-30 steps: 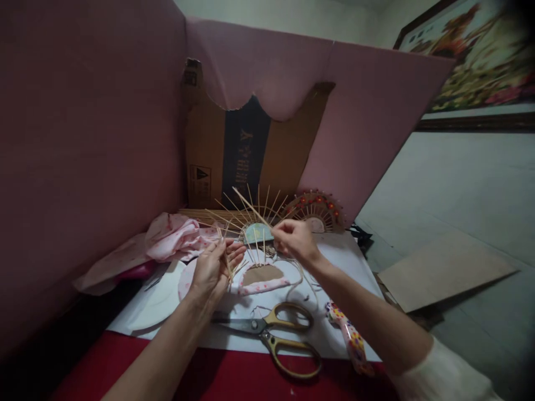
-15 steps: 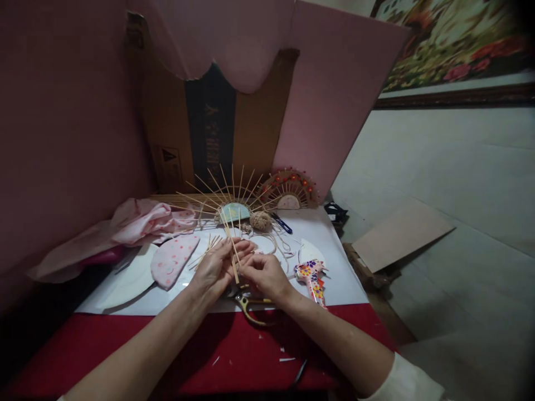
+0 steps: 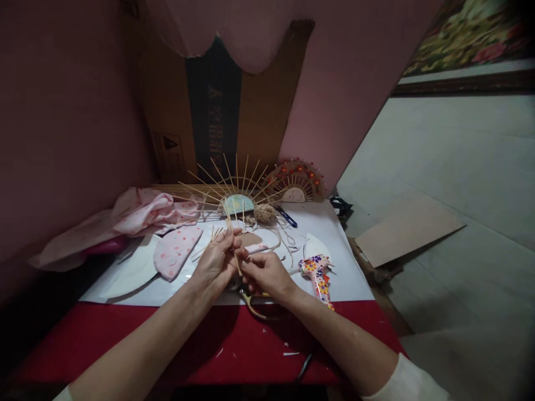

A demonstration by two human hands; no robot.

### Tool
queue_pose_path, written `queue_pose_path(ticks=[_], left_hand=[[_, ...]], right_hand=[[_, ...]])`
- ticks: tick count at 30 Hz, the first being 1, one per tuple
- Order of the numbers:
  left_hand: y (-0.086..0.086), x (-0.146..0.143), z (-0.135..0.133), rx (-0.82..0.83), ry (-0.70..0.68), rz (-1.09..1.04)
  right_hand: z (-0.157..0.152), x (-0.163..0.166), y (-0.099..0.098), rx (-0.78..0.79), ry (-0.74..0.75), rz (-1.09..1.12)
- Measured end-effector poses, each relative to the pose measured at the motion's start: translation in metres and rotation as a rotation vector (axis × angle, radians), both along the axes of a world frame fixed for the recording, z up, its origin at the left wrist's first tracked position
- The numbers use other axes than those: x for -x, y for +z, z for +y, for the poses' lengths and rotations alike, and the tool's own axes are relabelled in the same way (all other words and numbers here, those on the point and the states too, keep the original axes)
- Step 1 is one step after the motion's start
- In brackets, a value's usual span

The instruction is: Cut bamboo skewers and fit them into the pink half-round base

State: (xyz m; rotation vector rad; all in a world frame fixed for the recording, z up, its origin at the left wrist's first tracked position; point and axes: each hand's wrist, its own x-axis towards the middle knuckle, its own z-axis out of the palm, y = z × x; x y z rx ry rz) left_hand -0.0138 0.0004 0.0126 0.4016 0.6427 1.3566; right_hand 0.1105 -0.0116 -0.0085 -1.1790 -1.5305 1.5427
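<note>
My left hand (image 3: 215, 262) is closed on a small bundle of thin bamboo sticks (image 3: 230, 227) that poke up and away from it. Touching it on the right, my right hand (image 3: 264, 272) pinches the lower end of one of those sticks. Both hands hover over the white sheet (image 3: 334, 278), just above gold-handled scissors (image 3: 256, 303) that they partly hide. Right behind the hands lies a half-round cardboard piece with a pink fabric rim (image 3: 253, 240). Farther back stands a stick fan with a pale blue centre (image 3: 236, 201).
A ball of twine (image 3: 264, 212) with loose strands, a blue pen (image 3: 287, 217), a flower-patterned glue gun (image 3: 316, 275) and a finished fan with red flowers (image 3: 295, 181) lie on the right. A pink dotted half-circle (image 3: 176, 250), pink cloth (image 3: 150, 211) and a white plate (image 3: 129, 270) lie left. Cardboard and pink panels stand behind.
My right hand came back from the blue-centred fan to meet my left hand over the scissors. The view dropped and shifted, and both hands now work on one stick.
</note>
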Motion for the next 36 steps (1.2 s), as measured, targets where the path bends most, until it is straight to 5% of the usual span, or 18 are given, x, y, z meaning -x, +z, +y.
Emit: queue_pose_path(ticks=[10,20,36], left_hand=[[0.0,0.005,0.003,-0.005,0.027,-0.057],[0.003,-0.001,-0.002,-0.043,0.034,-0.013],[0.005,-0.007,-0.013,-0.144,-0.021,0.19]], right_hand=[[-0.004,0.0,-0.008,0.117,0.073,0.175],[-0.012,0.002,-0.003,-0.013,0.017,-0.027],[-0.02,0.005,-0.006,-0.192,-0.032,-0.059]])
